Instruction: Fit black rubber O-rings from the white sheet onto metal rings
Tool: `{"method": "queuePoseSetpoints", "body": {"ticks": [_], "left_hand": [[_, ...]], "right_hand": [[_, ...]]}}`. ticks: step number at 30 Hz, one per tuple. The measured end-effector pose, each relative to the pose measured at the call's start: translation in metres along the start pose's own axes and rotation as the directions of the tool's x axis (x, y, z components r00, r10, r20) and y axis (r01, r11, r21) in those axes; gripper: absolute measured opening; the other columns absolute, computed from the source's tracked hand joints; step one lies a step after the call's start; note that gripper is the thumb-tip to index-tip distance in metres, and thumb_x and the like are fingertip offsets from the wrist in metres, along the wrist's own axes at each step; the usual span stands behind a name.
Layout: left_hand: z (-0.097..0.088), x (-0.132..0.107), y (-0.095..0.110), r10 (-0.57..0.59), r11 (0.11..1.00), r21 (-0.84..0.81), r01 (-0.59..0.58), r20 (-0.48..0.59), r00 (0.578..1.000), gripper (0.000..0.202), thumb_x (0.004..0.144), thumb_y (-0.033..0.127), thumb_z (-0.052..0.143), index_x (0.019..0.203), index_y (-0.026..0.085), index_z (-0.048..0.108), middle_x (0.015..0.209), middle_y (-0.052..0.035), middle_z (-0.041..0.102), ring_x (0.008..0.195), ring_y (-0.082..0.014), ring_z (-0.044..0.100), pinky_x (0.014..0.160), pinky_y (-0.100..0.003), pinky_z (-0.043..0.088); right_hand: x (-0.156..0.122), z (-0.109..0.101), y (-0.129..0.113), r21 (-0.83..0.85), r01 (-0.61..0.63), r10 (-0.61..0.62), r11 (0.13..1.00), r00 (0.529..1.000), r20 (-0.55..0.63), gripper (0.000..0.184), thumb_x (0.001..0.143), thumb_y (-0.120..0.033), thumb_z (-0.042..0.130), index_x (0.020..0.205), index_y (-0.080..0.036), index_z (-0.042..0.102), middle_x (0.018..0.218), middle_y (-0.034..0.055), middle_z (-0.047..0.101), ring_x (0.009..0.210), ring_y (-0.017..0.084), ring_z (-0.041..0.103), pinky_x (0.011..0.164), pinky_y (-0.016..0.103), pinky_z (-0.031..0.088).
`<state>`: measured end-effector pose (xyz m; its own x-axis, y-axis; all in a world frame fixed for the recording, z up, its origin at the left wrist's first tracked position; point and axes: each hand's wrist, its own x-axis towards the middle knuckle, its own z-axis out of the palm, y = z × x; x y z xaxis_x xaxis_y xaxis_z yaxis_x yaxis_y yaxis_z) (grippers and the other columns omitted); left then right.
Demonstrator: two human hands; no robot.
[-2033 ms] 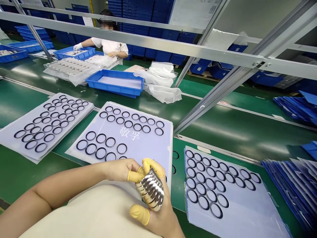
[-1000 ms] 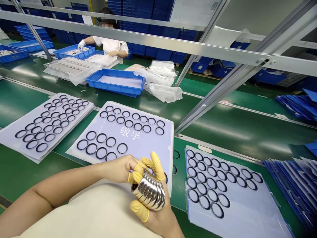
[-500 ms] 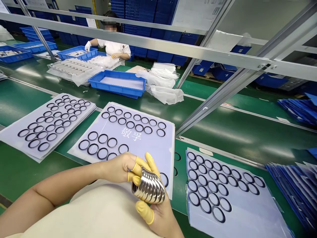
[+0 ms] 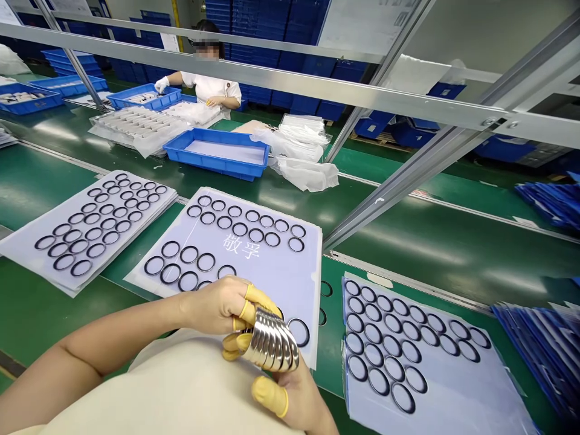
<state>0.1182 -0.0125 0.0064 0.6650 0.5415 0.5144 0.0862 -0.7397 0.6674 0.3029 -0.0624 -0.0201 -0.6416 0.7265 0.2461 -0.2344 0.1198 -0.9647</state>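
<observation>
Lower centre | left hand (image 4: 212, 308) and right hand (image 4: 303, 405) clenching, both grasping a stack of shiny silver metal rings (image 4: 272, 341) | lavender plastic sheet of black rings (image 4: 254, 254) lying just beyond

Factory line, green conveyor (image 4: 430, 241), blue crates (image 4: 299, 60)

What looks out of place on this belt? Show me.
Two black rings sit on the green belt at the right edge of the middle plastic sheet, seemingly partly under it. They look odd because the other black rings lie in rows on sheets.
</observation>
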Motion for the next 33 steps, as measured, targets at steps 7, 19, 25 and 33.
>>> {"method": "queuePoseSetpoints", "body": {"ticks": [7, 19, 25, 33], "left_hand": [[-0.001, 0.004, 0.002, 0.107, 0.994, 0.020, -0.107, -0.017, 0.994, 0.024, 0.090, 0.016, 0.051, 0.072, 0.015, 0.067, 0.088, -0.0096, 0.075, 0.078, -0.0143, 0.070, 0.073, -0.022, 0.052], [-0.001, 0.004, 0.001, 0.104, 0.994, 0.046, -0.104, 0.003, 0.995, 0.032, 0.094, 0.021, 0.044, 0.074, 0.016, 0.069, 0.090, -0.0097, 0.075, 0.078, -0.0127, 0.069, 0.073, -0.022, 0.052], [-0.001, 0.002, 0.002, -0.002, 1.000, -0.006, 0.003, 0.071, 0.997, 0.027, 0.090, 0.016, 0.048, 0.075, 0.016, 0.070, 0.092, -0.0088, 0.074, 0.081, -0.0137, 0.069, 0.076, -0.022, 0.053], [-0.001, -0.001, -0.001, -0.032, 0.999, 0.033, 0.029, 0.092, 0.995, 0.027, 0.084, 0.006, 0.047, 0.072, 0.018, 0.068, 0.095, -0.0076, 0.074, 0.083, -0.0136, 0.069, 0.076, -0.022, 0.053]], "right_hand": [[0.002, 0.002, -0.002, 0.020, 0.021, -0.021, 1.000, 1.000, 0.014, 0.039, 0.086, -0.051, 0.056, 0.114, -0.026, 0.068, 0.103, 0.0066, 0.073, 0.094, 0.025, 0.066, 0.085, 0.035, 0.052], [-0.004, 0.002, 0.003, -0.039, 0.028, -0.028, 0.999, 1.000, -0.004, 0.036, 0.086, -0.049, 0.055, 0.113, -0.028, 0.069, 0.101, 0.0067, 0.073, 0.093, 0.024, 0.066, 0.085, 0.037, 0.051], [-0.004, 0.001, 0.005, 0.004, -0.017, 0.017, 1.000, 1.000, 0.015, 0.041, 0.085, -0.054, 0.053, 0.110, -0.026, 0.070, 0.088, 0.0081, 0.071, 0.077, 0.023, 0.064, 0.073, 0.036, 0.053], [-0.010, 0.000, 0.003, -0.029, -0.043, 0.042, 0.999, 0.998, -0.045, 0.039, 0.086, -0.054, 0.052, 0.099, -0.023, 0.072, 0.084, 0.0080, 0.071, 0.077, 0.023, 0.063, 0.075, 0.036, 0.051]]}}
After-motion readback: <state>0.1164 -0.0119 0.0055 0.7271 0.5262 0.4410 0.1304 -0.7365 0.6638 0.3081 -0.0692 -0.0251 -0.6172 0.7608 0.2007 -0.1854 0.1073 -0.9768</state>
